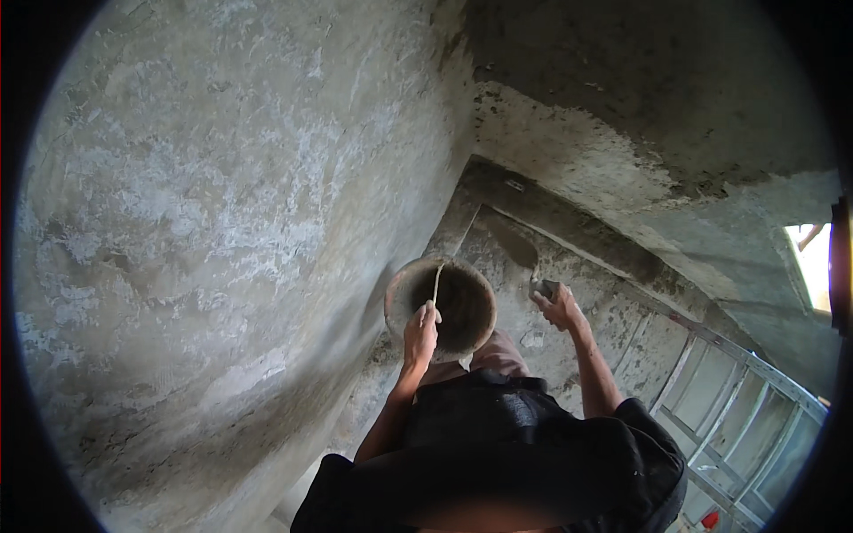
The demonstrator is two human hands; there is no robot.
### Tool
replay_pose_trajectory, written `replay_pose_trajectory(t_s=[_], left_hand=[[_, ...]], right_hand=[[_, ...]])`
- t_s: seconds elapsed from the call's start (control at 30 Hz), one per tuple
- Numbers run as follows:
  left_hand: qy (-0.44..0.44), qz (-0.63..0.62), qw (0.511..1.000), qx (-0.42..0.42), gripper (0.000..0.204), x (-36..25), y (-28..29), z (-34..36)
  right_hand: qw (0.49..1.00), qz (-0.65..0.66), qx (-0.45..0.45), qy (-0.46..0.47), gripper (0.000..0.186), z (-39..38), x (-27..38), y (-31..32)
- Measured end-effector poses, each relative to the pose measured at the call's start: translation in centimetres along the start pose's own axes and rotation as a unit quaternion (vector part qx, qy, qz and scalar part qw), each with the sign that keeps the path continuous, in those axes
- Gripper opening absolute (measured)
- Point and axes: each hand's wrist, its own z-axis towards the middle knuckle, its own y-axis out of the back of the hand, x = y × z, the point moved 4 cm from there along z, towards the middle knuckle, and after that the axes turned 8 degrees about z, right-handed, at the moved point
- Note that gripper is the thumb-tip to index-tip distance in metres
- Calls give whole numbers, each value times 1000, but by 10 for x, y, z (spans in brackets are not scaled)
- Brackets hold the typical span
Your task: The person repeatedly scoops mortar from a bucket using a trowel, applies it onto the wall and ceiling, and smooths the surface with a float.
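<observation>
My left hand point(421, 336) is closed around the thin cord-like handle point(436, 284) of a round, mortar-stained bucket point(490, 306). The bucket hangs in front of my legs, close to the left wall, and its inside is dark, so I cannot tell how much it holds. To the right of it, my right hand point(563, 311) grips the handle of a trowel point(514, 245). The trowel's grey blade points forward and slightly left, toward the corner, apart from the bucket and the walls.
A rough plastered wall point(204, 213) rises on my left and meets another wall point(569, 133) at a corner ahead. Below them lies a stained floor with a ledge-like strip point(586, 226). A metal ladder point(742, 404) lies or leans at the lower right, near a small red object point(710, 519).
</observation>
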Motion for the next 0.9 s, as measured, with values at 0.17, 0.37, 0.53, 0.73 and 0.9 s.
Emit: replay_pose_trajectory(t_s=[0.17,0.37,0.53,0.73,0.9], left_hand=[[-2,-22,1000,-10,38,-10,-6,4],[-111,21,994,-4,37,-23,-19,9],[-217,132,967,-20,37,-71,-19,1],[-292,210,932,-42,38,-114,-29,-12],[-317,197,926,-57,38,-117,-42,-25]], right_hand=[[970,-172,108,132,35,-23,28,-30],[951,-282,127,27,31,6,-17,-96],[850,-434,-73,289,22,24,-1,-121],[835,-516,161,101,24,37,13,-146],[813,-486,303,101,34,23,36,-134]])
